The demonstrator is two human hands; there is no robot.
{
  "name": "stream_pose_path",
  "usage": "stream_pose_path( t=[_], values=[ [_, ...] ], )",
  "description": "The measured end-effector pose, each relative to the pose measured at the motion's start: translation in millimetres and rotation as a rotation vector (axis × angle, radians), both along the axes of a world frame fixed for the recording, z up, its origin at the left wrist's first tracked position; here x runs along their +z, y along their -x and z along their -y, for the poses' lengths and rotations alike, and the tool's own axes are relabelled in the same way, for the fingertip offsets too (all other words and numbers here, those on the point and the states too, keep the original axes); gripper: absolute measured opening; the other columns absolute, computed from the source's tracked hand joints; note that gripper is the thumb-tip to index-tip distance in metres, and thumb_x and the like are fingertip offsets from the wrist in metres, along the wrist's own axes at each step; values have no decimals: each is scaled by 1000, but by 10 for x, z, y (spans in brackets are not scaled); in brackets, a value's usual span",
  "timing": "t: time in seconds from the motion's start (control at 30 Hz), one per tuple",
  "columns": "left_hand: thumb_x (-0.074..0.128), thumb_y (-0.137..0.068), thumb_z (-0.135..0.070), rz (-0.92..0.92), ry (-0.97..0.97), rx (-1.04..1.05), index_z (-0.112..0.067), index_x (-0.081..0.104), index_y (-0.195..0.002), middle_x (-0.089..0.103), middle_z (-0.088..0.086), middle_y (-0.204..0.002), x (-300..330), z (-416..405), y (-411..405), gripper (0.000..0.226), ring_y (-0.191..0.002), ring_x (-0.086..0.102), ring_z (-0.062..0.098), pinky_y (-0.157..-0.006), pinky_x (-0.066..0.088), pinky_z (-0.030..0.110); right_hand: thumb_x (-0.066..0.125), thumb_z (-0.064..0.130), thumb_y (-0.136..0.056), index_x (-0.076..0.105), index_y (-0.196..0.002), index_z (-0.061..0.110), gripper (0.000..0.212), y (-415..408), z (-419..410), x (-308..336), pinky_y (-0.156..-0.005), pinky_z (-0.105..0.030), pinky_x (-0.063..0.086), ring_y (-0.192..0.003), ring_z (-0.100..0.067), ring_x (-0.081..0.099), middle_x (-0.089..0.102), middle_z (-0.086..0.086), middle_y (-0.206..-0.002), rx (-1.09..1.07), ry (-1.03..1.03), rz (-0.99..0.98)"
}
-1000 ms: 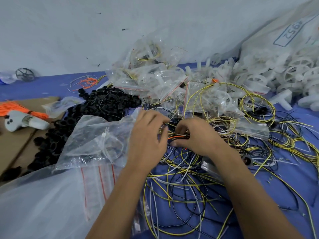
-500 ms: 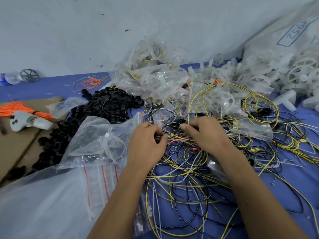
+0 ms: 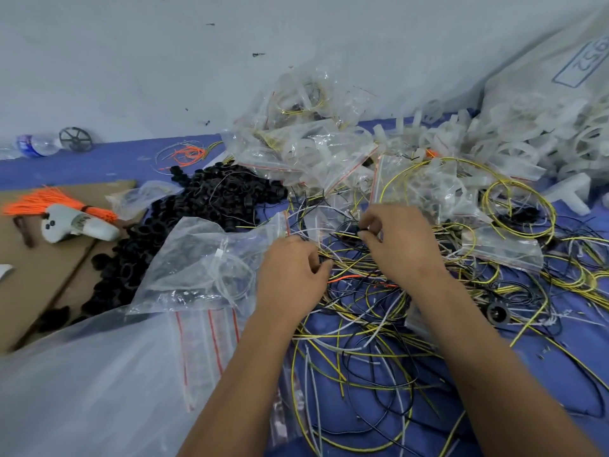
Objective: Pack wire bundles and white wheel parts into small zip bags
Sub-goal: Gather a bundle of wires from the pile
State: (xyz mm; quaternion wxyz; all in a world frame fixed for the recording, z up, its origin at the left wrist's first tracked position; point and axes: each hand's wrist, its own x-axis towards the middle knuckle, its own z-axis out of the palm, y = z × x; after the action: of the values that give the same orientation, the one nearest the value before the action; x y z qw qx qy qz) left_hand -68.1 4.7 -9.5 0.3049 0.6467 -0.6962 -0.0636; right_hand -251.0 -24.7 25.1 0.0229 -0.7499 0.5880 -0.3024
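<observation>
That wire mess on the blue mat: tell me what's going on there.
A person is sorting the tangle of thin yellow, black and white wires on the blue mat. The right hand pinches a small black piece among the wires; the left hand grips strands beside it. Filled clear zip bags lie piled behind, empty red-striped ones to the left.

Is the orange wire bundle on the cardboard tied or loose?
Tied. A dark band cinches the orange wire bundle at one end, beside the white controller.

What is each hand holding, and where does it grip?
The right hand pinches a thin black wire at its fingertips. The left hand curls round strands of the wire tangle.
</observation>
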Motion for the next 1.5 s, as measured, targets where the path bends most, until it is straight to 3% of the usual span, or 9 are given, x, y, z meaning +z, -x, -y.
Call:
stream_pose_path(
  t=[0.2, 0.47, 0.67, 0.8, 0.9, 1.1, 1.23, 1.33, 1.5],
  values=[
    [76, -87, -34, -98, 19, -200, -22, 57, -72, 53, -6, -84, 13, -14, 63, 27, -87, 51, 15, -75, 41, 31, 73, 34, -89, 67, -116, 24, 30, -166, 42, -131, -83, -38, 50, -109, -30, 59, 65, -3, -116, -24, -154, -224],
    [71, -91, -31, -261, 61, -246, -18, 63, -77, 55, -6, -88, -17, -9, 85, 21, -80, 52, 9, -71, 41, 24, 77, 23, -85, 72, -106, 20, 22, -108, 19, -147, -74, -36, 54, -87, -28, 65, 68, 0, -85, -1, -115, -67],
    [67, -94, -28, -326, 88, -124, -21, 63, -79, 57, -5, -86, -12, 39, 63, 18, -75, 54, 6, -68, 42, 25, 81, 22, -85, 70, -80, 21, 12, -50, 4, -130, -58, -12, 40, -56, -1, 52, 57, 17, -60, 57, 76, 504],
    [66, -97, -28, -538, 113, -75, -21, 67, -97, 66, -5, -94, 24, 17, 41, 7, -82, 62, 5, -71, 48, 20, 76, 16, -89, 70, -79, 14, 12, -51, -55, -51, -54, -23, 45, -59, -15, 51, 67, -1, -71, 251, -185, 1134],
    [63, -100, -33, -630, 108, -121, -25, 65, -123, 65, -10, -114, 66, -7, 36, 24, -94, 61, 3, -77, 49, 15, 74, 22, -83, 68, -84, 12, 12, -24, -85, -42, -54, -25, 41, -65, -19, 52, 71, -5, -77, 389, -359, 1311],
    [65, -100, -32, -766, -53, -291, -27, 62, -137, 68, -13, -127, 108, -31, 48, 37, -118, 62, 3, -95, 48, 18, 73, 24, -79, 74, -76, 19, 7, -38, -128, -52, -53, -18, 40, -62, -12, 48, 65, -6, -74, 542, -512, 1184],
    [72, -95, -19, -824, -58, -318, -32, 72, -112, 73, -11, -99, 124, -22, 19, 21, -87, 65, 12, -77, 52, 21, 73, 20, -85, 74, -82, 15, 6, -34, -129, -61, -55, -19, 41, -69, -15, 52, 68, -9, -78, 509, -447, 1125],
    [79, -87, -18, -724, -22, -276, -24, 70, -88, 64, -6, -106, 97, -7, 21, 11, -95, 62, 10, -75, 52, 31, 71, 8, -91, 76, -84, 13, 10, -35, -112, -79, -57, -18, 44, -62, -7, 57, 73, -6, -76, 438, -326, 1043],
    [83, -84, -21, -472, 142, -166, -15, 70, -79, 49, -5, -110, 38, 13, 56, 15, -94, 55, 11, -72, 45, 24, 75, 10, -90, 77, -86, 13, 6, -51, -107, -95, -67, -28, 50, -71, -10, 59, 72, -14, -79, 403, -179, 774]
  ],
)
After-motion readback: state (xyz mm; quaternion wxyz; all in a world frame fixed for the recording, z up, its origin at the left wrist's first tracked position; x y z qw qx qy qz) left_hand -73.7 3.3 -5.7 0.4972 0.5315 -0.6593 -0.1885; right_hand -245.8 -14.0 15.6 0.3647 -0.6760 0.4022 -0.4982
